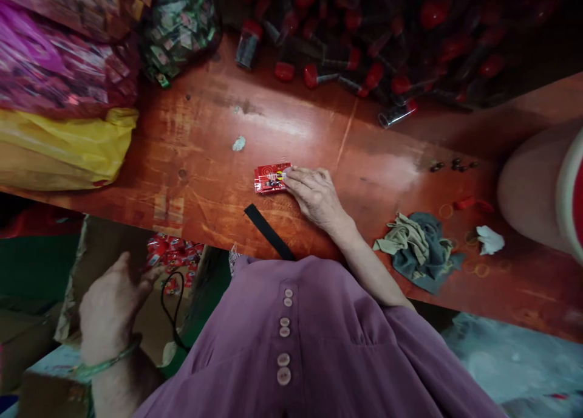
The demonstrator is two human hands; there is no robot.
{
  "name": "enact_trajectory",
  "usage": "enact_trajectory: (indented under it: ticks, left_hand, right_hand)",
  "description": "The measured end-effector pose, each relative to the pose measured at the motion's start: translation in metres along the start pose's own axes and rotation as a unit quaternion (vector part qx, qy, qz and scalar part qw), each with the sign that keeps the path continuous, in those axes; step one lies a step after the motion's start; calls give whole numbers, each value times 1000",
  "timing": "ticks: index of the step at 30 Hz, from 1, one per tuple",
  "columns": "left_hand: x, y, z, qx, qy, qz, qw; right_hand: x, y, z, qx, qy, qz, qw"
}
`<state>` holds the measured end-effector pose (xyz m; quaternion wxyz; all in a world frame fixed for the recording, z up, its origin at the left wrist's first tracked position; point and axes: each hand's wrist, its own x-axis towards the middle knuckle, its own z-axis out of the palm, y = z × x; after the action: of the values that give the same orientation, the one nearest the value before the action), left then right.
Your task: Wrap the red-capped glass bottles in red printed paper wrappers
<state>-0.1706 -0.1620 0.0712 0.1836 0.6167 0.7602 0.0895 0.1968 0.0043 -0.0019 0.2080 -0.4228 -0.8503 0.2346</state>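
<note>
- Below the table edge, nearest the camera, the left hand [112, 308] hangs loosely open over a cardboard box [91, 266] of red packets [170, 254], holding nothing.
- On the red table [204, 181], the right hand [314, 193] lies flat, fingertips pressing a small red packet [271, 178].
- Farther right, a crumpled cloth [416, 248].
- At the far edge, red-capped vials [364, 59] lie heaped.

right hand [316, 194] flat, left hand [109, 308] lowered
</note>
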Motion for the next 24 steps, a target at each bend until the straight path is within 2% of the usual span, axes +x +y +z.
enact_trajectory:
  ticks: [2,3,4,6,8,11,14,19,22,24]
  left_hand:
    - [10,22,3,108,67,-57,990]
    - [18,39,9,86,108,-46,989]
    - [28,58,17,25,124,-6,992]
    - [52,100,39,-73,105,104,986]
    - [77,137,63,-136,80,202,967]
    - [107,172,90,-158,35,286,945]
    - [123,180,101,-114,23,334,935]
    - [133,174,100,-33,75,398,914]
    - [136,175,98,-19,101,409,907]
    - [139,174,99,-25,114,409,905]
  right_hand:
    - [-1,1,4,-15,6,-5,1000]
    - [-2,2,6,-20,7,-9,1000]
    - [-2,1,6,-23,7,-11,1000]
    - [-3,0,5,-24,8,-14,1000]
    - [-2,-3,2,-26,12,-25,999]
    - [2,-6,-3,-34,12,-46,998]
    - [6,-7,-4,-50,4,-40,998]
    - [10,-10,-6,-68,-13,-64,996]
    - [12,-6,-21,-49,-10,-59,997]
    - [14,7,-41,-39,4,-22,999]
